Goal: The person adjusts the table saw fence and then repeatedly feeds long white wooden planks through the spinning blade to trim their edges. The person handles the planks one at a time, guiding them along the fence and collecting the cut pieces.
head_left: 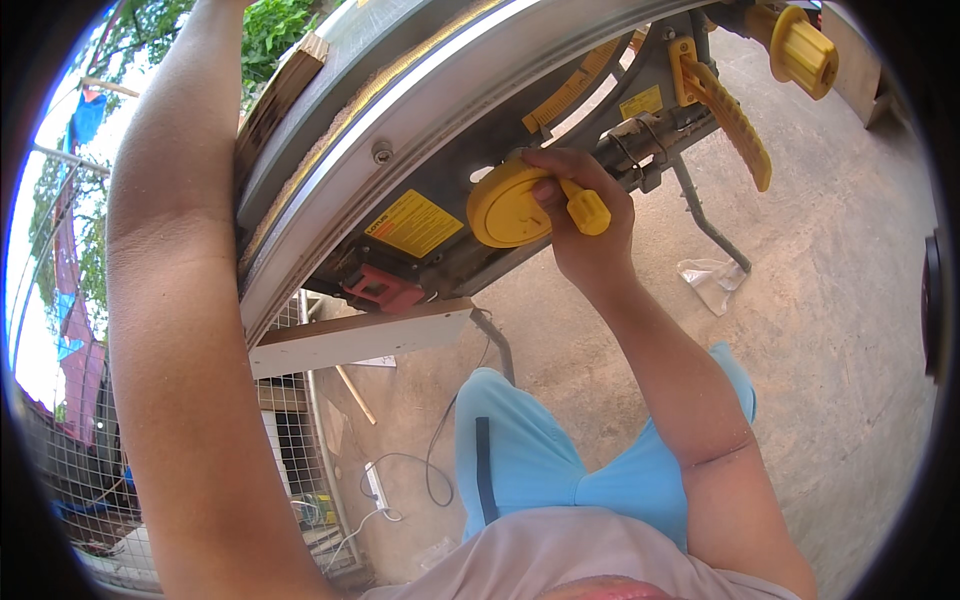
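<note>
My right hand (pixel 582 245) is closed on a yellow round handwheel (pixel 500 210) with a small side knob (pixel 590 208), on the front of a table saw (pixel 350 150) with a silver rail (pixel 300 230). Beside the wheel are a yellow label (pixel 412 222), a red switch piece (pixel 383 292), an orange lever (pixel 735 130) and a larger yellow knob (pixel 800 55). My left arm reaches up along the saw's left edge, its hand beyond the top of the picture. A short wooden block (pixel 282 85) lies by that arm at the saw's edge.
A white-faced board (pixel 360 338) juts below the saw. Metal stand legs (pixel 710 225) reach the concrete floor (pixel 830 350), where a plastic scrap (pixel 710 285), a power strip (pixel 376 485) and loose cables lie. Wire-mesh fencing (pixel 70 450) is at left, a wooden panel (pixel 850 65) at upper right.
</note>
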Available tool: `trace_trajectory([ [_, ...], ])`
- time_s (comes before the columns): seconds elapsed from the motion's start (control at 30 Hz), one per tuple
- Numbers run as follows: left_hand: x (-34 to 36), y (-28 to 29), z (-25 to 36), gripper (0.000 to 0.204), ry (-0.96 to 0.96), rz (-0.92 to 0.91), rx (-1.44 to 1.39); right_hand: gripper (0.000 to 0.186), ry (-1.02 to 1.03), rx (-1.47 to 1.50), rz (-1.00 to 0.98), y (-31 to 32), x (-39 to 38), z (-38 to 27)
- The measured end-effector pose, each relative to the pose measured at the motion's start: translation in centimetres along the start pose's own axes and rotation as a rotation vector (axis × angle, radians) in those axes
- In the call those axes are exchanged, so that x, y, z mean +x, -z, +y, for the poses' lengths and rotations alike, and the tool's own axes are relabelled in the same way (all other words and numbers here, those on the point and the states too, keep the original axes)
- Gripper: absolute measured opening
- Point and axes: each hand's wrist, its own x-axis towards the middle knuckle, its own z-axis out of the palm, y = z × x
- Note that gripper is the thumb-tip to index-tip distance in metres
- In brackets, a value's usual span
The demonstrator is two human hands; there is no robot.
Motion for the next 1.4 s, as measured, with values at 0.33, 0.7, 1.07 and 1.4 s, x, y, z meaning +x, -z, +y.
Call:
trace_trajectory([
  [0.33,0.3,0.6,-0.1,0.035,0.009,-0.022,0.011,0.018,-0.015,0.024,0.014,-0.1,-0.2,0.1],
  [0.7,0.9,0.1,-0.3,0.039,-0.014,0.007,-0.013,0.019,-0.022,0.003,-0.025,0.2,-0.4,0.3],
  [1.07,0.0,0.1,3.9,0.028,-0.02,0.351,0.345,0.088,-0.21,-0.071,-0.16,2.5,-0.9,0.8],
  [1.4,-6.1,19.5,0.6,0.073,0.235,-0.575,1.349,0.046,-0.858,-0.633,-0.205,8.2,-6.6,-9.5],
])
